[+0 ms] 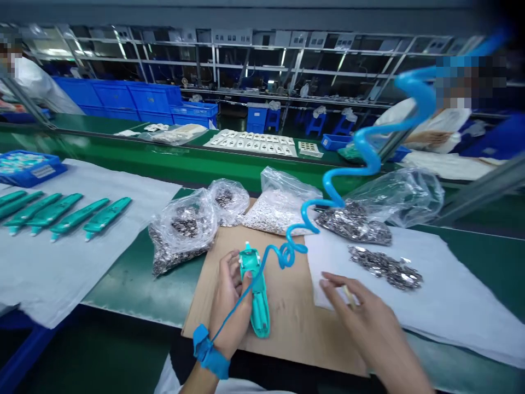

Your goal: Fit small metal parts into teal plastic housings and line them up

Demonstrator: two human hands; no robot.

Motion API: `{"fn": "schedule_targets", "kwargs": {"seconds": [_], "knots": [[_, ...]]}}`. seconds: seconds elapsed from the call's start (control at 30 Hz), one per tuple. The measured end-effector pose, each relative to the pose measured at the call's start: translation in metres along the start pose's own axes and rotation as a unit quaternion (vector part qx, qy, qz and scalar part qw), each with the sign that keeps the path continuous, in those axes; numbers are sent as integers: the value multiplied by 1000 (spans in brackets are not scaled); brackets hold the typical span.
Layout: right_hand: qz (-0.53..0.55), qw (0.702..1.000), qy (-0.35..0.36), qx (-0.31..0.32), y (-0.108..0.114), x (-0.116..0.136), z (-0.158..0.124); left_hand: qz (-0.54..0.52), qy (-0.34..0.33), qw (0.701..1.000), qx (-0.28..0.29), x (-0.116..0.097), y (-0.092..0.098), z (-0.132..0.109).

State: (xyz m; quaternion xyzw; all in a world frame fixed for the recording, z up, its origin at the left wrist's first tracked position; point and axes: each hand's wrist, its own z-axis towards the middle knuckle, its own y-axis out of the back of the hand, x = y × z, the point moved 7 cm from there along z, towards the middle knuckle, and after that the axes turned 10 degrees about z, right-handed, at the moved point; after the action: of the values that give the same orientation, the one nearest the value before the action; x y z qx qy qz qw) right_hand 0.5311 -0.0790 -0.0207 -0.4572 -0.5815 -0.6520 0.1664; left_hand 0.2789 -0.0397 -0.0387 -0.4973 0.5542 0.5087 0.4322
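Note:
My left hand [232,303] is closed around a teal plastic housing half [260,314], its hollow inner side facing up and a white tip at the far end. The thumb presses on its upper part, above the brown board [287,328]. A blue strap [211,353] circles the left wrist, with a coiled blue cord [293,251] running from it. To the right, my right hand [361,312] hovers at the white sheet's edge, thumb and forefinger almost together. A small pale piece [349,296] shows among its curled fingers, its kind unclear. Beyond lies a pile of small shiny metal parts [388,267].
Clear bags of small parts [184,230] line the board's far side. Several teal housings [107,218] lie on white sheeting at left, near a blue bin [30,168]. Behind runs a green conveyor [164,161] with white pieces [254,143]. Two people in white stand across.

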Motion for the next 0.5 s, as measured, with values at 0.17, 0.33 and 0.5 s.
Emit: {"fn": "schedule_targets", "kwargs": {"seconds": [0.17,0.33,0.5], "knots": [[-219,967,7,-133,82,-49,29,87,-46,995,11,0,-2,3],[-275,955,24,-105,79,-71,52,139,-88,986,22,-2,-2,3],[-279,954,37,-105,73,-75,68,182,-123,976,20,-9,-4,1]]}}
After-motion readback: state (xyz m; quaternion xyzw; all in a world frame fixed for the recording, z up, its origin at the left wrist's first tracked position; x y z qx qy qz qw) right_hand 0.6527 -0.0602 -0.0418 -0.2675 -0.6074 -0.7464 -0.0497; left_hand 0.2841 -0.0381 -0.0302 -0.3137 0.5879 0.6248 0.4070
